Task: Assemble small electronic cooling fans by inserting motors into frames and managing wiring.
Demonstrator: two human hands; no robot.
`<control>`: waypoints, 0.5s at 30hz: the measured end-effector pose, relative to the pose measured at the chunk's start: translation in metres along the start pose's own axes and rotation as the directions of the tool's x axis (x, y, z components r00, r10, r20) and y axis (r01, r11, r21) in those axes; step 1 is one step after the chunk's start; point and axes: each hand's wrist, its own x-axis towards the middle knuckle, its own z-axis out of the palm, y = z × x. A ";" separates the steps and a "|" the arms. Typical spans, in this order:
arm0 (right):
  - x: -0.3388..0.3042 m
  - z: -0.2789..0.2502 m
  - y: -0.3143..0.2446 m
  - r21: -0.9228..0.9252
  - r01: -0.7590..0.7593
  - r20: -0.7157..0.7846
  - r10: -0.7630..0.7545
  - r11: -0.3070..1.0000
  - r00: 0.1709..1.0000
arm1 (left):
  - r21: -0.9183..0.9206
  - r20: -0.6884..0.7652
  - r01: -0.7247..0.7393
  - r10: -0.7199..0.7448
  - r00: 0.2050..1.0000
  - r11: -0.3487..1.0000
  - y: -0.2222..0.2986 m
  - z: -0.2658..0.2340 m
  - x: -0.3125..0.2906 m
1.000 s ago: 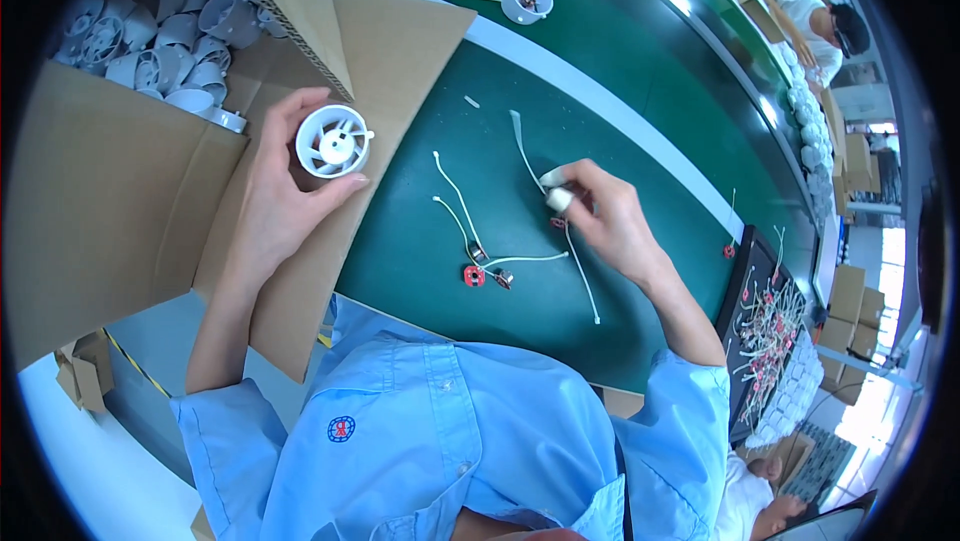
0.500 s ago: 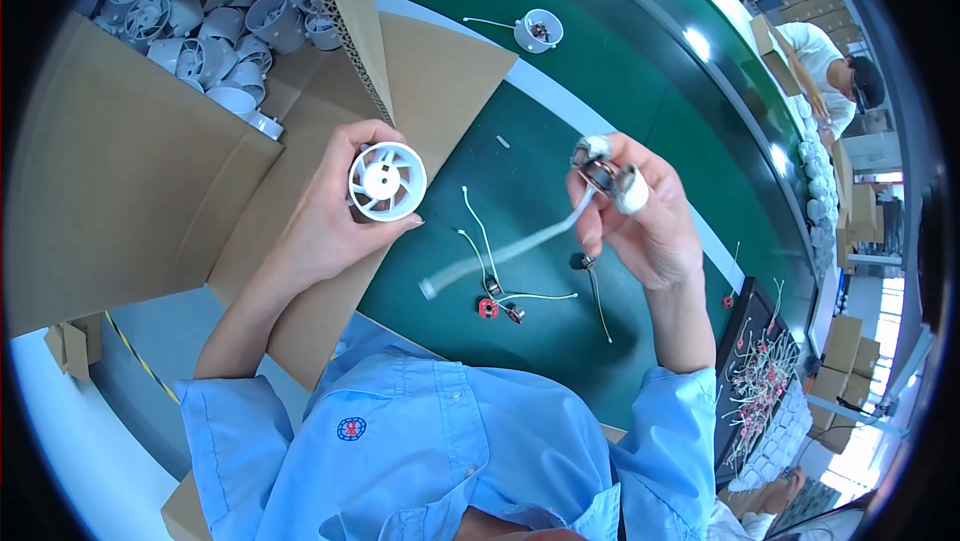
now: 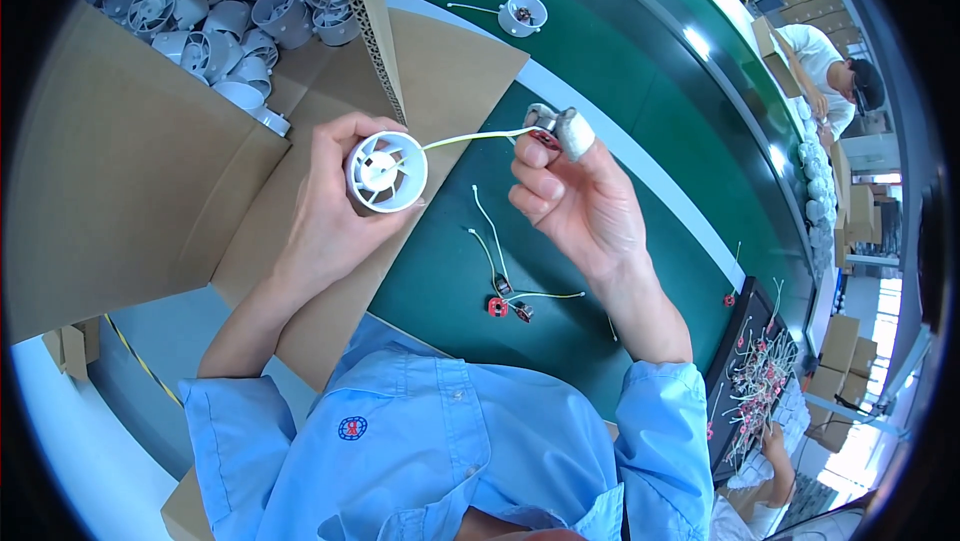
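My left hand is wrapped around a white round fan housing, its open side with hub and spokes facing up. Between the thumb and fingertips of my right hand is a small motor coil with copper windings; white covers sit on two of those fingertips. A pale wire runs from the coil across into the housing, its end near the hub. On the green work surface below lie several more wired motor coils, one partly hidden by my right forearm.
At the left stands a cardboard box heaped with white housings. A housing with a wire sits on the green belt. A black tray of wired coils lies at right, with another person's hand at it. A co-worker is farther off.
My right hand has moved left and up, bringing the coil's wire from hanging free to the housing. The housing on the belt has shifted slightly left. Another person's hand has reached the black tray.
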 end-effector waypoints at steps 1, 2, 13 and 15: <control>0.001 0.001 0.002 -0.035 0.003 -0.008 -0.004 0.999 1.000 | -0.002 -0.012 -0.006 0.006 1.000 1.000 0.000 0.000 0.000; 0.002 0.002 0.004 -0.034 0.002 -0.009 -0.003 0.999 1.000 | -0.003 -0.024 -0.011 0.011 1.000 1.000 -0.001 0.000 0.000; 0.011 -0.006 0.017 -0.262 0.169 -0.012 -0.179 0.950 0.984 | 0.068 0.029 -0.041 0.039 0.999 0.997 0.001 -0.004 -0.003; 0.013 -0.006 0.016 -0.290 0.191 -0.001 -0.200 0.938 0.980 | 0.059 0.063 -0.066 0.062 0.996 0.996 0.001 -0.005 -0.003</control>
